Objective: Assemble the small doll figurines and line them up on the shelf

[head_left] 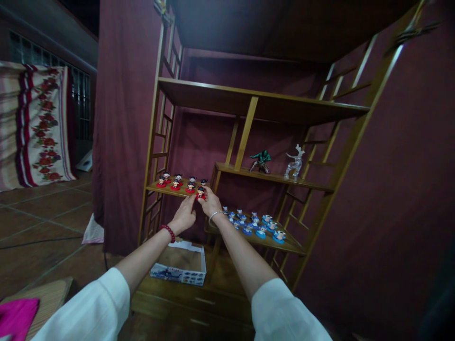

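Note:
My right hand [211, 202], with a silver bangle at the wrist, pinches a small black-haired figurine [201, 191] on a red base at the front right corner of the left shelf [182, 192]. My left hand [185, 217], wearing a red bead bracelet, is just below that shelf's front edge. Its fingers stretch up towards the figurine's base; whether they touch it I cannot make out. Several matching figurines [175, 183] with red bases stand upright in two rows on the left shelf.
Several blue-based figurines [261, 231] stand on the lower right shelf. Above them are a dark green figure [261, 161] and a clear deer-like figure [294, 163]. A shallow open carton [194, 277] sits below my left hand. A wooden upright [246, 132] divides the shelves.

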